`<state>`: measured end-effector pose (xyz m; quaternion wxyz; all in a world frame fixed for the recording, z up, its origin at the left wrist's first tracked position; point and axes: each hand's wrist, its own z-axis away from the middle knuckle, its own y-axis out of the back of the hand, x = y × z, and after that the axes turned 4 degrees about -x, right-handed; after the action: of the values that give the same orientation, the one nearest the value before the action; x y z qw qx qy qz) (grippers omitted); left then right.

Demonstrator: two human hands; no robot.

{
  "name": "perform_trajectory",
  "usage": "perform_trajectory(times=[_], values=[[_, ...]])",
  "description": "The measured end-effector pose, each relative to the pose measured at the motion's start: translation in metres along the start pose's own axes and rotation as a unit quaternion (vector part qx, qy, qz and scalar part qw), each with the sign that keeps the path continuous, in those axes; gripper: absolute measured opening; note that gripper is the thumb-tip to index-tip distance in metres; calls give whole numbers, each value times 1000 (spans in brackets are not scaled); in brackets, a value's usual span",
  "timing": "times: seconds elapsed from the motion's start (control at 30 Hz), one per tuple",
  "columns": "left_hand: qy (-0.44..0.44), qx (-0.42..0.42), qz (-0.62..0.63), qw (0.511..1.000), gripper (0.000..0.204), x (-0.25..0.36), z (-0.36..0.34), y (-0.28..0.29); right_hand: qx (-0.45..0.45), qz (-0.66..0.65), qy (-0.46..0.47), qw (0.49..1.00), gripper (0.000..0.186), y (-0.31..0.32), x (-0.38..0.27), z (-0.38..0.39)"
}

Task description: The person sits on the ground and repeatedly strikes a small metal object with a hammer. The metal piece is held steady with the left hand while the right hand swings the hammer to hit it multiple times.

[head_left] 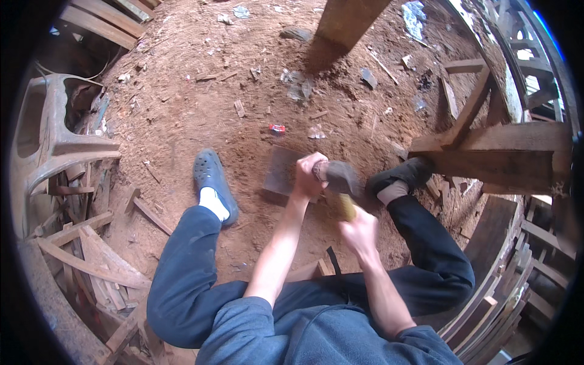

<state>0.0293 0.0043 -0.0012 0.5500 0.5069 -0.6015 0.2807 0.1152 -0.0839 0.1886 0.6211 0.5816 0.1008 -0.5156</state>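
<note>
My right hand (360,232) is closed round the yellow handle of a hammer (342,177), whose dark grey head is smeared by motion. That head lies just beside my left hand (309,176), overlapping it in the picture. My left fingers are wrapped round something with a round, dark end; its kind is hidden by the hand and hammer. Beneath and left of this hand is a flat, grey, square-edged block (283,170) on the ground, between my feet. I cannot tell whether what my left hand grips touches the block.
Dirt and wood shavings cover the ground (182,109), with scattered scraps and a small red wrapper (277,128). A worn plastic chair (55,134) stands left. Wooden beams (486,152) and a post (347,24) rise at right and ahead. Stacked planks (493,292) lie near right.
</note>
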Motion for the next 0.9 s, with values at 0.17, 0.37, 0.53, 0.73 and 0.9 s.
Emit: perform_trajectory(times=[0.17,0.37,0.53,0.73,0.9], values=[[-24,27,-13,999,11,-4,5,-1,2,-115,-42,993,3,45,12,13],[-7,-11,-25,1000,18,-3,2,-8,121,-91,198,968,5,16,23,11],[-64,4,23,998,14,0,-1,0,3,-90,-59,994,8,23,24,4],[17,0,-6,1000,14,0,7,-7,115,-363,209,901,11,63,-3,30],[70,-54,104,991,12,-5,9,-6,-101,80,-67,989,16,-26,47,11]])
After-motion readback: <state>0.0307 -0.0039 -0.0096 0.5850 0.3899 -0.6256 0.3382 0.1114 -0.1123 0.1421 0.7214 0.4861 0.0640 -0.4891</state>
